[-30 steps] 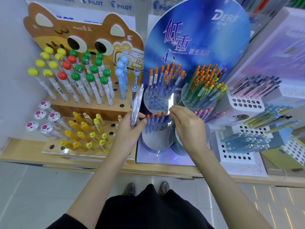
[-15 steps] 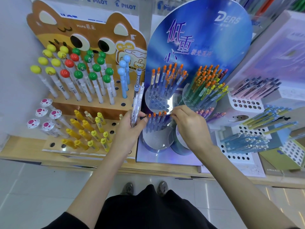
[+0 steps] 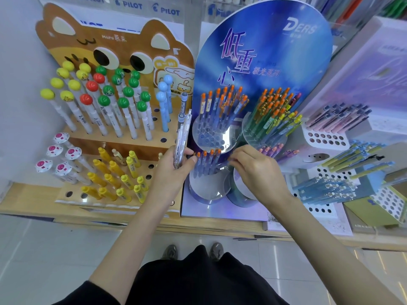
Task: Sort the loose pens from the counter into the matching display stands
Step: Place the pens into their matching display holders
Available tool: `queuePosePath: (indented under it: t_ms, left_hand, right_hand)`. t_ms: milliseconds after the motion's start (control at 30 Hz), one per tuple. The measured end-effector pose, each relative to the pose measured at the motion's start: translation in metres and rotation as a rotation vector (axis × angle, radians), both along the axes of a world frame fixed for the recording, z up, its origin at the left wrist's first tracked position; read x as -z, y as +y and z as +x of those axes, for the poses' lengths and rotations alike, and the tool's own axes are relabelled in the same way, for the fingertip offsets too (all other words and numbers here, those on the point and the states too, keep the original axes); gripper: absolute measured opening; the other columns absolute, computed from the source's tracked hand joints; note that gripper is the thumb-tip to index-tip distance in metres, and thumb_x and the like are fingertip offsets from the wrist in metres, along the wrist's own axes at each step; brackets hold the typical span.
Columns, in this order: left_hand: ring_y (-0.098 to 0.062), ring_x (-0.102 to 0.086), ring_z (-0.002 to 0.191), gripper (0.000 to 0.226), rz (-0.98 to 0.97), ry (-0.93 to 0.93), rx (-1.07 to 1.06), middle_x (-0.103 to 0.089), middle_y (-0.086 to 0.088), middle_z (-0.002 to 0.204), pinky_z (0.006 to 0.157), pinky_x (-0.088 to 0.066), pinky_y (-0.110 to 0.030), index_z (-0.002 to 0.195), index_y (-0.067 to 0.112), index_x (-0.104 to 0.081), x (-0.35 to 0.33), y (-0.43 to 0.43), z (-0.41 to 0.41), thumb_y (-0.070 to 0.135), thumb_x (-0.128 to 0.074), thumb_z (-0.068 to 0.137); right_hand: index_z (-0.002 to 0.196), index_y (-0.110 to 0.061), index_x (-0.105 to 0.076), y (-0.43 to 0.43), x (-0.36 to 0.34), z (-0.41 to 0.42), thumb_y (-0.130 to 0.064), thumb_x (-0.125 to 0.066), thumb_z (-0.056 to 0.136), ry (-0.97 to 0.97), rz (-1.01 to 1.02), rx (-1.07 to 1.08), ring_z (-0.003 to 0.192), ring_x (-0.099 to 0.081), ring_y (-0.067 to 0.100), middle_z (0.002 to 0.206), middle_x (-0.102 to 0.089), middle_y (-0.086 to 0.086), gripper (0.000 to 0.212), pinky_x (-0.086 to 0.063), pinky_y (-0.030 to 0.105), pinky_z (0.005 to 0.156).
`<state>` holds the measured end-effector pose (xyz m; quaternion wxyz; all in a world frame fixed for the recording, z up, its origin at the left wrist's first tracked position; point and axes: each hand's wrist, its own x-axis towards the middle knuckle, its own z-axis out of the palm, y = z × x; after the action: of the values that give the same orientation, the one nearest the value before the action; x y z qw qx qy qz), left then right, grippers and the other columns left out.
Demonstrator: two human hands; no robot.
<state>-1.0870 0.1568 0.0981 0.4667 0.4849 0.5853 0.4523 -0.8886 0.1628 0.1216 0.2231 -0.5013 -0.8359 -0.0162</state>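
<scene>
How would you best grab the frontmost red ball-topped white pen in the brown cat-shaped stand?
I'd pinch the red ball-topped white pen just under its ball, from above: its foot sits in the brown cat-shaped stand with neighbours crowding its barrel.

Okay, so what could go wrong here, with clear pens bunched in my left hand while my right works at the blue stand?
1. The clear pens are bunched upright in your left hand. One could slip and drop among the yellow pens below.
2. Your right hand has its fingertips at the tightly packed orange-topped pens. A nudge might tip neighbours or pull one out.
</scene>
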Motion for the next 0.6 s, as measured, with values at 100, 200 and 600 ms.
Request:
queuePosePath:
  t_ms: [100,200,600]
  left_hand:
    - [0.000,-0.039,0.048,0.012,-0.005,-0.015,0.013,-0.043,0.017,0.050,0.054,-0.035,-0.023,0.088,0.028,-0.058,0.000,0.001,0.001,0.017,-0.062,0.090]
    - [0.001,-0.039,0.046,0.011,-0.010,-0.022,0.026,-0.043,0.018,0.050,0.051,-0.033,-0.020,0.089,0.026,-0.057,0.000,0.001,0.003,0.017,-0.062,0.090]
    - [-0.001,-0.036,0.043,0.013,-0.025,-0.047,0.038,-0.040,0.014,0.051,0.044,-0.031,-0.012,0.089,0.026,-0.058,0.004,0.003,0.003,0.014,-0.063,0.090]
  right_hand:
    - [0.074,0.003,-0.066,-0.001,-0.002,0.003,-0.001,-0.061,0.083,-0.011,-0.006,-0.023,0.059,-0.063,0.031,0.078,-0.065,0.015,0.012,-0.049,0.037,0.039]
    - [0.075,0.004,-0.067,-0.002,-0.003,0.004,0.000,-0.062,0.083,-0.033,-0.026,-0.038,0.061,-0.063,0.031,0.080,-0.066,0.015,0.010,-0.049,0.038,0.040]
    - [0.071,0.002,-0.064,0.002,-0.005,-0.003,0.016,-0.066,0.067,-0.186,-0.095,0.001,0.060,-0.062,0.030,0.077,-0.064,0.014,0.015,-0.043,0.028,0.041]
